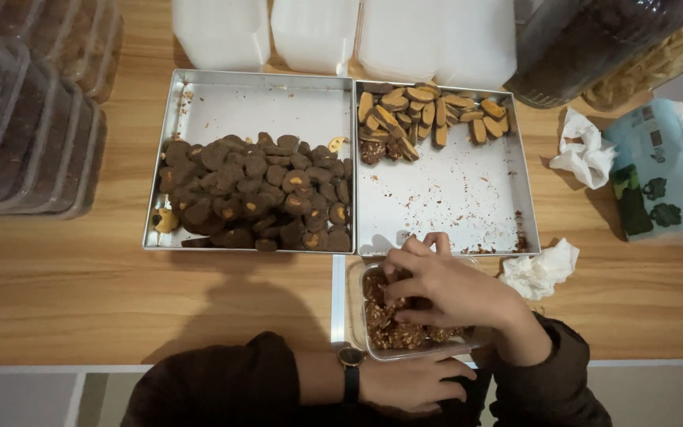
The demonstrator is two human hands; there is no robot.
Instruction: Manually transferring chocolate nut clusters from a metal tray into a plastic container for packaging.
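Wood-grain tabletop (81,292) in a warm light brown carries everything, with its pale edge running along the near side. At that near edge sits a small clear plastic container (357,316), filled with crumbly brown nut-studded cookies (393,332). The right hand (444,289) reaches down into it, fingers curled and bunched over the cookies; whether it actually pinches one I cannot tell. The left hand (413,383), with a dark wristwatch (350,360) on its wrist, lies below the container with fingers bent against its near wall, steadying it.

Just beyond the container stand two square silver metal trays side by side, touching. The left tray (254,99) holds a heap of dark chocolate cookies with orange centres (254,194). The right tray (452,190) is mostly bare and crumb-strewn, with tan oval biscuits (428,111) gathered at its far edge.

A crumpled white tissue (539,269) lies just right of the right hand, another (583,150) farther back. Stacked clear plastic boxes (25,119) stand at far left, white plastic lids (341,32) behind the trays, and a dark jar (586,43) at the far right.
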